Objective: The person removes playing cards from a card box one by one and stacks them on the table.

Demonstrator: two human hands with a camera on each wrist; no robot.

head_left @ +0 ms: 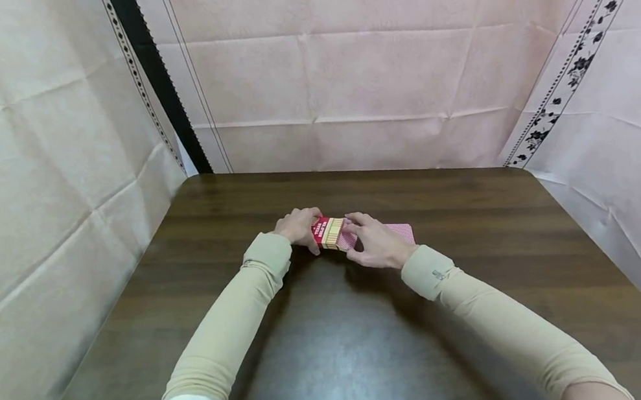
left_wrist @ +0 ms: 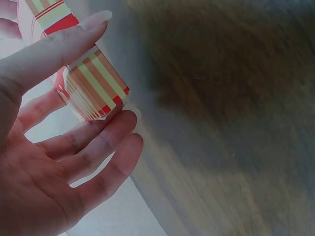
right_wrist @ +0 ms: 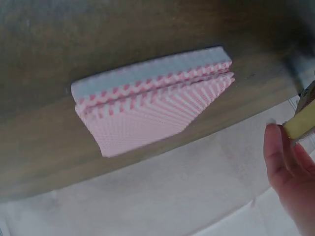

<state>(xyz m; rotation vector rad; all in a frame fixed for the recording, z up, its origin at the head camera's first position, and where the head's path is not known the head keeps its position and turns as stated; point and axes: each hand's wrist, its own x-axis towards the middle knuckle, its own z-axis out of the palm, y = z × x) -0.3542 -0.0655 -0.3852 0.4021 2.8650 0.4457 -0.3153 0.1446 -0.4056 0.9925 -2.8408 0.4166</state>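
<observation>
My left hand (head_left: 298, 227) grips a red and yellow striped card box (head_left: 331, 232). In the left wrist view its thumb lies across the striped face of the box (left_wrist: 93, 83), with the other fingers below and behind. Pink-patterned playing cards (head_left: 347, 239) show at the right end of the box. There my right hand (head_left: 380, 240) has its thumb and fingers around them. To its right, partly covered by that hand, lies a stack of pink-patterned cards (right_wrist: 147, 113), whose pale edge faces the right wrist camera. The yellow side of the box (right_wrist: 301, 120) appears at that view's right edge, with fingertips against it.
A brown wood-grain table (head_left: 311, 331) with rounded corners carries everything. Creased pale cloth (head_left: 378, 76) hangs behind it and along both sides. A black strip (head_left: 161, 80) stands near the far left corner.
</observation>
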